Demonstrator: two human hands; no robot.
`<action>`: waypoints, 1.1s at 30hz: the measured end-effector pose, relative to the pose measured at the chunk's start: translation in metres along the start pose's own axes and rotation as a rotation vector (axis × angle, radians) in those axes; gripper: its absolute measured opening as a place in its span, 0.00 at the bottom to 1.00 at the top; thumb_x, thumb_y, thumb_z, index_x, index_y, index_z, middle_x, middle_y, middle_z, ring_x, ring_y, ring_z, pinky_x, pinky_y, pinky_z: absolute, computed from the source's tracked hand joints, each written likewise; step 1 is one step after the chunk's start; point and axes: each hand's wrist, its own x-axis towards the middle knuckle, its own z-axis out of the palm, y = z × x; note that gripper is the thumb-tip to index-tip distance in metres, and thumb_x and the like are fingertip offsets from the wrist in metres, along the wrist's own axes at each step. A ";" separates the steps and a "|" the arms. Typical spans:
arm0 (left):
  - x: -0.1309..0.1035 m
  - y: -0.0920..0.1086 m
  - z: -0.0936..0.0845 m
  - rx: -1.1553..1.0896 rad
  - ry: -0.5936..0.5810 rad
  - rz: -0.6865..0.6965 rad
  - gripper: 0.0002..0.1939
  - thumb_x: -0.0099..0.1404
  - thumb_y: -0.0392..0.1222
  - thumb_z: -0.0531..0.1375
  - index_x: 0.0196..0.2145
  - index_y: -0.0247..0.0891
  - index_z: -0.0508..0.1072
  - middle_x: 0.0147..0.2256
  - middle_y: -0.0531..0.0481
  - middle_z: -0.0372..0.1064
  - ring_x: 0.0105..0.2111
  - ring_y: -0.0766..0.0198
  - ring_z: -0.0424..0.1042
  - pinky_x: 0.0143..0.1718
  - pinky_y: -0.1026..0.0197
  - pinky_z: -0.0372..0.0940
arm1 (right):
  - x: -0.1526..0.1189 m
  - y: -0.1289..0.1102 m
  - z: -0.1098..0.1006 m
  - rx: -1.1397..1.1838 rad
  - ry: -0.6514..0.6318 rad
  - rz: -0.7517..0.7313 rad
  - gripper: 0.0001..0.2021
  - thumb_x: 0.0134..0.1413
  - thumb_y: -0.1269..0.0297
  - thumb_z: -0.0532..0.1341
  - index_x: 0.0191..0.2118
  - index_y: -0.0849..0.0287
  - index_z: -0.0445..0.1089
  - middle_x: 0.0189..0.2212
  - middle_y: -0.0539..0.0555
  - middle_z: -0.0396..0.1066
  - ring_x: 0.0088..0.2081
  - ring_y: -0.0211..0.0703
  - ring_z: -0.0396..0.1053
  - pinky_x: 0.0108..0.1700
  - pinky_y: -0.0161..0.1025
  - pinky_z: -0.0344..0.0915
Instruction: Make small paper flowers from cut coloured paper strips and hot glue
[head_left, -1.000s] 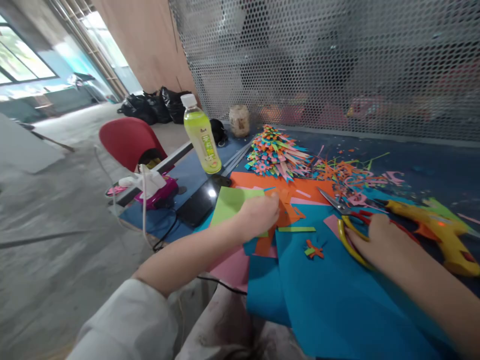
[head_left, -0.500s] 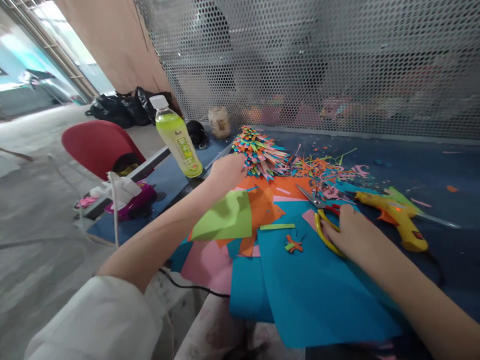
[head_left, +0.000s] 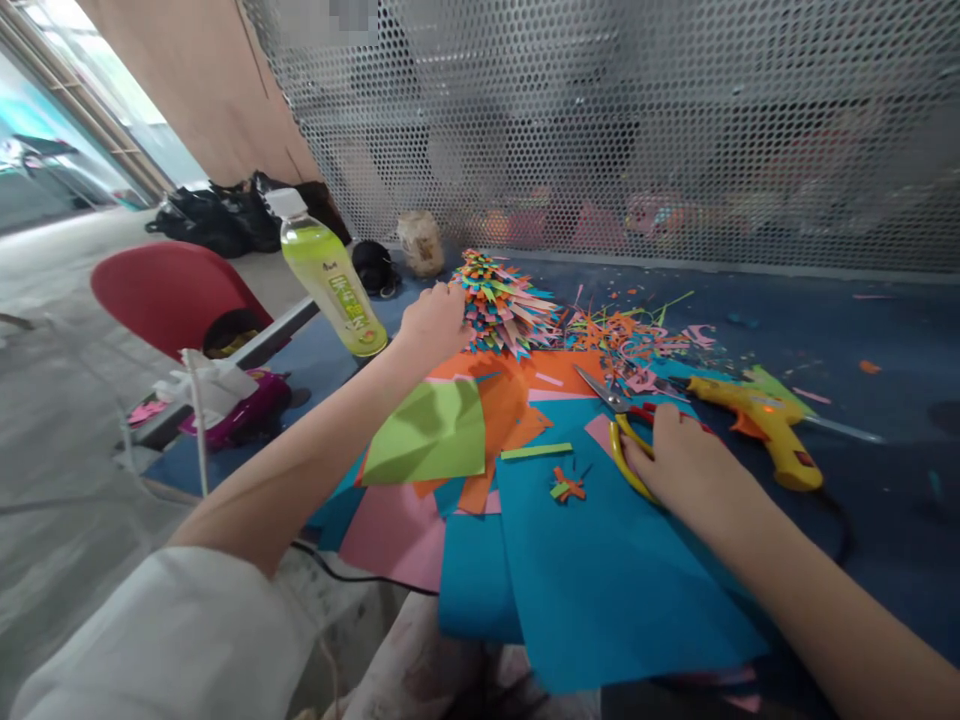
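My left hand reaches to the left side of a cone-shaped paper tree, covered in layers of pointed, multicoloured paper strips. Its fingers are curled against the tree, with the fingertips hidden. My right hand grips a pair of scissors with red and yellow handles, low over the paper sheets; the blades point toward the tree. Below lie a large blue sheet, a lime green sheet and a pink sheet. A thin green strip and some small paper scraps rest on the blue sheet.
A yellow glue gun lies right of the scissors. Cut paper shreds are heaped beside the tree. At the left stand a green drink bottle, a jar and a purple tissue holder. A perforated metal panel rises behind.
The whole view has shifted a little, so the things appear farther left. My left hand stays at the tree, its knuckles slightly raised. My right hand still holds the scissors in about the same place.
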 end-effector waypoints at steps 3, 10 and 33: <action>0.006 0.000 -0.002 0.002 0.083 0.012 0.27 0.58 0.39 0.57 0.55 0.27 0.59 0.53 0.30 0.60 0.54 0.44 0.61 0.49 0.50 0.63 | -0.002 -0.001 -0.002 -0.017 0.007 -0.013 0.17 0.62 0.55 0.50 0.41 0.68 0.61 0.36 0.66 0.71 0.36 0.56 0.73 0.30 0.39 0.58; 0.041 -0.006 0.000 0.035 0.010 0.265 0.48 0.56 0.45 0.60 0.66 0.33 0.38 0.67 0.36 0.33 0.65 0.37 0.34 0.58 0.41 0.51 | -0.002 -0.003 -0.011 -0.009 -0.060 0.006 0.16 0.61 0.56 0.51 0.43 0.68 0.61 0.37 0.67 0.70 0.40 0.57 0.72 0.34 0.40 0.60; 0.043 -0.010 0.009 0.140 0.035 0.273 0.33 0.60 0.37 0.55 0.62 0.37 0.52 0.56 0.35 0.52 0.51 0.47 0.64 0.47 0.53 0.64 | -0.002 -0.004 -0.017 0.006 -0.125 0.003 0.17 0.62 0.57 0.50 0.45 0.68 0.60 0.38 0.66 0.70 0.41 0.57 0.72 0.34 0.39 0.61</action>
